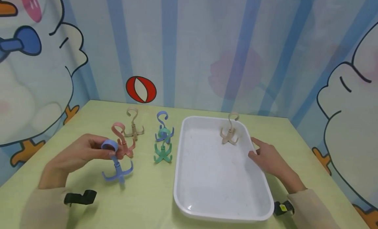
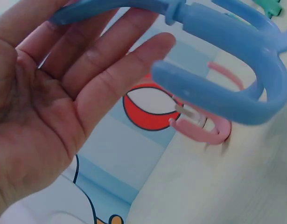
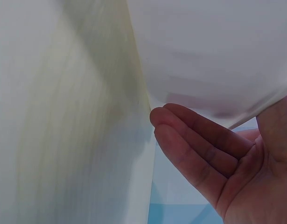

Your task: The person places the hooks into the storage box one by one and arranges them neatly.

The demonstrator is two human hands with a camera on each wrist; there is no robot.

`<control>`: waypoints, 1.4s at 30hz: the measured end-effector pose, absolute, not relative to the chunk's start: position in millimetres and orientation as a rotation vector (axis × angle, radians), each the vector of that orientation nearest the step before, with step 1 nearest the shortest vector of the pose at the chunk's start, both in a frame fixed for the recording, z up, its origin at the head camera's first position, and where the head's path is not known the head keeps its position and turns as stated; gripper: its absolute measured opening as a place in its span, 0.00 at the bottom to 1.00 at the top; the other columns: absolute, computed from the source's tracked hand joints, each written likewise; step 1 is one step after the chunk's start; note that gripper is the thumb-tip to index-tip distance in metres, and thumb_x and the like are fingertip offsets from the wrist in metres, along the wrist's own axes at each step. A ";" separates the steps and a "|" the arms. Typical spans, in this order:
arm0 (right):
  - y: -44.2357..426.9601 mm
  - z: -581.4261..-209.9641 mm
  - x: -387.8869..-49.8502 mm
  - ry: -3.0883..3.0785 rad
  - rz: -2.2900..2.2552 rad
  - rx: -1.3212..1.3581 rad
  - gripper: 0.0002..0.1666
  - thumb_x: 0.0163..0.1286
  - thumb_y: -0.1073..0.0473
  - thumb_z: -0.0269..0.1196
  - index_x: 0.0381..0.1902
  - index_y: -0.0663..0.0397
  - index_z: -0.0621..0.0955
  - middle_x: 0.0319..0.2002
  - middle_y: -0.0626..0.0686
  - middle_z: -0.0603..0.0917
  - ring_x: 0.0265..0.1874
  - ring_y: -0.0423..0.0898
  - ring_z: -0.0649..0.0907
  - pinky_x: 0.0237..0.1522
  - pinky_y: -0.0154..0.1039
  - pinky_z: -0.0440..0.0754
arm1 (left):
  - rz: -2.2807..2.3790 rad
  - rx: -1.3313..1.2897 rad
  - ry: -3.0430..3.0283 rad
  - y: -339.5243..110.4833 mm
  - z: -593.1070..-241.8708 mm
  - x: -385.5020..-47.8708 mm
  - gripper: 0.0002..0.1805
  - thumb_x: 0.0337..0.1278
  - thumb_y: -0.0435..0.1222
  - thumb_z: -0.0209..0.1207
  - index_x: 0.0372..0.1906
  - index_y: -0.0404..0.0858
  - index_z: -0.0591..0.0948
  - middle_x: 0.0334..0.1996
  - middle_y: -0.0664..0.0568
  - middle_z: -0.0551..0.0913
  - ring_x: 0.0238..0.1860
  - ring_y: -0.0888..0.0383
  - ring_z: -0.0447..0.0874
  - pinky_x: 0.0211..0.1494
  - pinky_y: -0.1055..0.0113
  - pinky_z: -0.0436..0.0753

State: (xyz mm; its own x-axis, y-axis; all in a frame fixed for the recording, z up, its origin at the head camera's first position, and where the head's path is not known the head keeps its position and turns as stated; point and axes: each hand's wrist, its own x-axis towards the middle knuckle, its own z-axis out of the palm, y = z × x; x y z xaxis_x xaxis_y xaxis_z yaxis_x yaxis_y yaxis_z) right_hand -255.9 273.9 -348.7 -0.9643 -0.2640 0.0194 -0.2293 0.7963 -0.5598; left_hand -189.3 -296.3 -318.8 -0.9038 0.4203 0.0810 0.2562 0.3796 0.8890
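My left hand [image 1: 78,153] pinches the curved top of a blue four-pronged hook hanger [image 1: 118,171], which hangs upright over the table's left part. In the left wrist view, that blue hanger [image 2: 222,32] stretches across the top, beyond the palm. Just behind it is a pink hook hanger [image 1: 127,149]. At the right side of a white tray [image 1: 215,179], my right hand [image 1: 270,158] grips the rim, thumb over the edge. Its fingers [image 3: 180,149] lie along the tray's outer wall in the right wrist view. A beige hook hanger [image 1: 229,135] stands inside, at the far right corner.
Left of the tray stand a green hook hanger [image 1: 163,153], another blue one [image 1: 161,116] behind it, and a second beige one [image 1: 134,130] farther left. A striped curtain [image 1: 192,58] with cartoon figures borders the pale green table [image 1: 141,202].
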 end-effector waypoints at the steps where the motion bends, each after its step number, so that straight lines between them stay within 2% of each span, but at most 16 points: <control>1: 273.5 -348.4 -255.4 2.921 -0.898 -0.398 0.40 0.78 0.59 0.54 0.82 0.69 0.58 0.17 0.52 0.77 0.22 0.44 0.83 0.22 0.40 0.78 | 1.555 0.605 2.478 -293.0 -318.3 -189.8 0.13 0.75 0.32 0.61 0.54 0.29 0.87 0.45 0.51 0.94 0.49 0.57 0.92 0.55 0.68 0.87; 5: 273.1 -347.4 -254.4 2.924 -0.891 -0.389 0.40 0.78 0.59 0.54 0.82 0.68 0.58 0.16 0.52 0.77 0.21 0.44 0.82 0.22 0.40 0.78 | 1.608 0.646 2.446 -279.6 -316.6 -193.3 0.14 0.75 0.32 0.60 0.56 0.26 0.85 0.46 0.46 0.94 0.50 0.54 0.93 0.55 0.65 0.89; 8: 273.0 -346.8 -254.1 2.916 -0.896 -0.376 0.40 0.78 0.59 0.54 0.82 0.67 0.58 0.16 0.52 0.76 0.20 0.45 0.81 0.22 0.40 0.78 | 1.668 0.682 2.416 -270.6 -314.2 -194.9 0.12 0.76 0.30 0.59 0.53 0.26 0.85 0.47 0.45 0.93 0.49 0.52 0.94 0.52 0.61 0.90; 13: 272.8 -346.7 -254.1 2.910 -0.902 -0.379 0.40 0.78 0.58 0.54 0.82 0.68 0.58 0.17 0.52 0.77 0.21 0.45 0.82 0.22 0.40 0.78 | 1.749 0.700 2.413 -258.4 -309.5 -194.9 0.09 0.75 0.29 0.59 0.49 0.28 0.86 0.49 0.54 0.93 0.48 0.54 0.94 0.43 0.64 0.89; 21: 271.8 -345.5 -254.0 2.905 -0.897 -0.361 0.41 0.78 0.58 0.54 0.83 0.67 0.57 0.18 0.53 0.79 0.22 0.45 0.83 0.22 0.40 0.79 | 1.832 0.775 2.414 -244.5 -304.8 -198.2 0.14 0.74 0.27 0.60 0.57 0.22 0.83 0.51 0.56 0.91 0.44 0.52 0.95 0.46 0.60 0.93; 29: 272.3 -346.3 -255.6 2.913 -0.893 -0.362 0.40 0.78 0.59 0.54 0.82 0.68 0.58 0.25 0.53 0.86 0.25 0.45 0.85 0.23 0.40 0.80 | 1.826 0.688 2.412 -234.5 -301.3 -199.8 0.16 0.72 0.30 0.64 0.61 0.37 0.84 0.50 0.55 0.93 0.42 0.49 0.95 0.43 0.58 0.93; 35: 271.8 -346.7 -255.8 2.915 -0.898 -0.357 0.40 0.77 0.59 0.55 0.82 0.67 0.59 0.29 0.55 0.88 0.26 0.46 0.86 0.23 0.40 0.82 | 1.798 0.636 2.427 -226.3 -297.0 -202.9 0.18 0.71 0.32 0.66 0.62 0.35 0.83 0.49 0.54 0.93 0.42 0.50 0.95 0.44 0.56 0.93; 42: 271.6 -347.4 -255.1 2.916 -0.906 -0.357 0.40 0.77 0.59 0.55 0.82 0.67 0.59 0.30 0.56 0.89 0.27 0.46 0.87 0.24 0.39 0.83 | 1.763 0.607 2.427 -212.2 -288.6 -208.9 0.21 0.70 0.34 0.67 0.64 0.35 0.82 0.51 0.46 0.92 0.43 0.49 0.95 0.47 0.57 0.93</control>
State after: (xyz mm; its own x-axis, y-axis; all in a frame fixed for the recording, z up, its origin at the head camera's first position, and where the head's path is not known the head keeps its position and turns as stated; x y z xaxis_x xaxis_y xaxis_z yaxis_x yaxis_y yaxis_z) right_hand -255.1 271.6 -347.4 -0.9707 -0.2401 0.0049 -0.2006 0.7996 -0.5660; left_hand -208.9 -212.2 -288.6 -0.9182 0.3605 0.1643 0.2677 0.2591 0.9280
